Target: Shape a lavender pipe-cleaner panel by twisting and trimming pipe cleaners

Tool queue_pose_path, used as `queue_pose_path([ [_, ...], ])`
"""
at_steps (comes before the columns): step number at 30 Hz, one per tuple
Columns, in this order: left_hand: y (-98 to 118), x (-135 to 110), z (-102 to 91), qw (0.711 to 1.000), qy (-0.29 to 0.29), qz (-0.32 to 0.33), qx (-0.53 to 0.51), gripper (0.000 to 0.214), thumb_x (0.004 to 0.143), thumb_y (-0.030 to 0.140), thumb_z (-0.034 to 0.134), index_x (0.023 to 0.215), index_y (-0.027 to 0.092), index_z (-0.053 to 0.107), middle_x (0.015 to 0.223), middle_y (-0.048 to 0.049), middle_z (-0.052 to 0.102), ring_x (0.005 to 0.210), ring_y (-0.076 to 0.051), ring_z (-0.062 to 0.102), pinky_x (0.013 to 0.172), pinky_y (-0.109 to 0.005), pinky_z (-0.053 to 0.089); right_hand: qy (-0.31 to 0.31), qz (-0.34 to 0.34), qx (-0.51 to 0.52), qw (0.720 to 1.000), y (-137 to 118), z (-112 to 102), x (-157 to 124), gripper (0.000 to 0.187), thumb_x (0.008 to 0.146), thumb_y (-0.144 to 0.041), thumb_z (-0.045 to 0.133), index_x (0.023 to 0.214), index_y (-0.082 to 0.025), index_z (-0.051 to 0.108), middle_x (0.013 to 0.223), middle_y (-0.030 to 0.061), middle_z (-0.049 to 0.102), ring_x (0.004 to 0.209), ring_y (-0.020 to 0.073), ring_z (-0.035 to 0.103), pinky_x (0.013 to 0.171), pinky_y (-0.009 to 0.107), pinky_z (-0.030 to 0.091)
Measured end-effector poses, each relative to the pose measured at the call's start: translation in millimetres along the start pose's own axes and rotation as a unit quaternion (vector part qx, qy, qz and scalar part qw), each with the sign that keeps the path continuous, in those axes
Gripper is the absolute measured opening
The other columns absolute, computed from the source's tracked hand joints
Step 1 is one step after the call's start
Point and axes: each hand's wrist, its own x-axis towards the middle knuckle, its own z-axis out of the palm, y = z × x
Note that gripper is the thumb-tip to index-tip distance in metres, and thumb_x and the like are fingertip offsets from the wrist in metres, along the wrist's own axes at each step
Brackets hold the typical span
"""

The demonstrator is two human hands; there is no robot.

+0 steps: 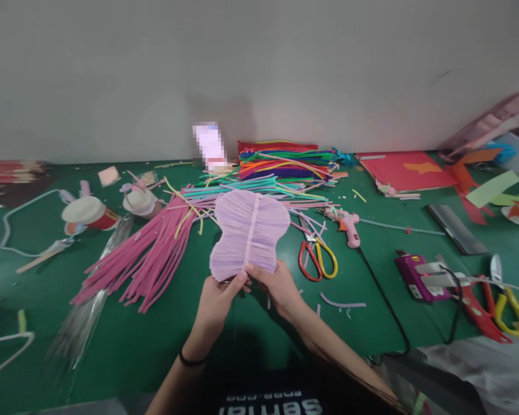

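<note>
A butterfly-shaped piece made of lilac pipe cleaners [231, 216] is held up over the table, with a paler strip running down its middle. My left hand [222, 300] grips its lower edge, thumb on the front near the strip. My right hand [277, 286] pinches the same edge just right of the strip, thumb on the front; most of the fingers of both hands are hidden behind the piece. Right of it lie scissors [316, 259] with red and yellow handles. Pink pipe cleaners [155, 253] spread out on the left.
Bundles of coloured pipe cleaners [281, 164] lie along the wall. A pink glue gun [350, 227] sits to the right, its black cord trailing forward. Farther right are a purple power strip [415, 279] and a second pair of scissors [512, 314]. Paper cups [84, 213] stand at left.
</note>
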Motion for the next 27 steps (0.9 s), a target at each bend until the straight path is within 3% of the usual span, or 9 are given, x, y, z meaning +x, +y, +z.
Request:
queue_pose_path([
  [8, 7, -4, 7.8, 0.996, 0.055, 0.002, 0.064, 0.019, 0.07, 0.031, 0.074, 0.068, 0.013, 0.07, 0.06, -0.004, 0.07, 0.055, -0.016, 0.065, 0.058, -0.027, 0.054, 0.03, -0.027, -0.006, 0.999, 0, 0, -2, 0.023, 0.067, -0.035, 0.079, 0.072, -0.015, 0.068, 0.062, 0.0003, 0.063, 0.055, 0.0126, 0.054, 0.056, 0.027, 0.048],
  [12, 12, -8, 11.6, 0.996, 0.053, 0.002, 0.07, 0.02, 0.07, 0.031, 0.075, 0.074, 0.012, 0.072, 0.061, -0.0043, 0.071, 0.054, -0.015, 0.064, 0.054, -0.024, 0.052, 0.066, -0.037, 0.028, 0.997, 5, 3, -2, 0.024, 0.067, -0.034, 0.08, 0.068, -0.015, 0.066, 0.059, -0.0011, 0.06, 0.051, 0.0112, 0.051, 0.05, 0.026, 0.046],
  [17, 19, -14, 14.1, 0.997, 0.042, 0.01, 0.065, 0.021, 0.07, 0.031, 0.074, 0.08, 0.013, 0.072, 0.063, -0.004, 0.072, 0.057, -0.016, 0.065, 0.053, -0.023, 0.052, 0.068, -0.035, 0.06, 0.995, 2, 9, -6, 0.022, 0.066, -0.032, 0.081, 0.07, -0.016, 0.067, 0.06, -0.0013, 0.061, 0.051, 0.0113, 0.051, 0.051, 0.027, 0.046],
  [27, 22, -15, 15.8, 0.999, 0.034, -0.006, 0.035, 0.026, 0.071, 0.033, 0.075, 0.087, 0.013, 0.072, 0.069, -0.004, 0.072, 0.066, -0.019, 0.069, 0.064, -0.027, 0.056, 0.065, 0.002, 0.094, 0.993, -5, 9, -8, 0.023, 0.065, -0.034, 0.08, 0.072, -0.017, 0.066, 0.062, -0.0014, 0.061, 0.051, 0.0105, 0.052, 0.05, 0.025, 0.046],
])
